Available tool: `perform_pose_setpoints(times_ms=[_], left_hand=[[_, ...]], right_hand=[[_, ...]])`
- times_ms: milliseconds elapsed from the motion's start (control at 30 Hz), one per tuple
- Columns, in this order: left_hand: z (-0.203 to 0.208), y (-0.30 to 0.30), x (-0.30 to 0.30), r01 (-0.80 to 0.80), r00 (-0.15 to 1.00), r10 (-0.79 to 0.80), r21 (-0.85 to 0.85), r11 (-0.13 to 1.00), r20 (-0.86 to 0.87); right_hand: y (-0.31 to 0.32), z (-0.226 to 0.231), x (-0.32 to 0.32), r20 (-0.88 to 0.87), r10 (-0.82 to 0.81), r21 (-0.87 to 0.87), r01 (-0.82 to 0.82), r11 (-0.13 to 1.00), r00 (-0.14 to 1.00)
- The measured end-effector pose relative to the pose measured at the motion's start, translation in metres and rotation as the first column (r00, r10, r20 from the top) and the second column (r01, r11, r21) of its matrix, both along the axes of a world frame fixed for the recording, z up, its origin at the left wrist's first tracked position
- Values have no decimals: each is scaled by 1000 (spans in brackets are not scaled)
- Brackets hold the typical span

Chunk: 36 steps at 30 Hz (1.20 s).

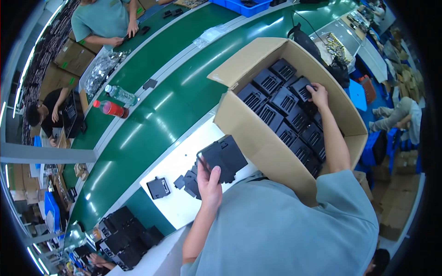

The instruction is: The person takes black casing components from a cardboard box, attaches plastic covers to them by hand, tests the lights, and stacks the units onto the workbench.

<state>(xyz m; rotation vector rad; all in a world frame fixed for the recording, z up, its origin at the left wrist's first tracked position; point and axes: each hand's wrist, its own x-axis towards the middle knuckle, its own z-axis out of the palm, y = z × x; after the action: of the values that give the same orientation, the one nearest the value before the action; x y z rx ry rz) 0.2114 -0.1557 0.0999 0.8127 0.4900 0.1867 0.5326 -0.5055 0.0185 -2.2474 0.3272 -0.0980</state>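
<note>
My left hand (210,186) grips a black plastic housing (226,158), box-shaped with small clips along its edge, over the white work surface (159,209). To the right stands an open cardboard carton (237,131) filled with rows of similar black slotted housings (284,100). My right arm reaches into it. There, my right hand (318,96) has its fingers curled on the edge of a housing (301,87) near the far right wall; part of that grip is hidden. Small black parts (189,181) and a single black housing (158,187) lie left of my left hand.
A green conveyor belt (152,115) curves past the far side. Beyond it are a red-filled bottle (113,109), a clear green bottle (123,95) and a co-worker (99,23) handling black parts. Black housings (126,237) are stacked at lower left. A blue bin (246,7) stands at the back.
</note>
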Motion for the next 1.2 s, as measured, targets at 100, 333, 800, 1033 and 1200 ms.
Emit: perform_pose_setpoints(times_ms=[100,333,800,1033,1200], left_hand=[[0,0,4,-73,997,71,142,987,22],[12,9,-3,74,976,-177,565,822,129],[10,25,-50,-142,968,58,340,930,243],[13,30,-66,-303,953,201,680,667,227],[16,40,-73,-237,972,78,933,272,224]], right_hand=[[-18,-19,-1,-51,245,-142,-249,958,968],[45,66,-41,155,378,-760,-135,636,913],[235,134,-209,140,886,682,-692,237,441],[244,134,-238,231,858,789,-604,110,458],[250,139,-246,207,871,825,-558,90,446]])
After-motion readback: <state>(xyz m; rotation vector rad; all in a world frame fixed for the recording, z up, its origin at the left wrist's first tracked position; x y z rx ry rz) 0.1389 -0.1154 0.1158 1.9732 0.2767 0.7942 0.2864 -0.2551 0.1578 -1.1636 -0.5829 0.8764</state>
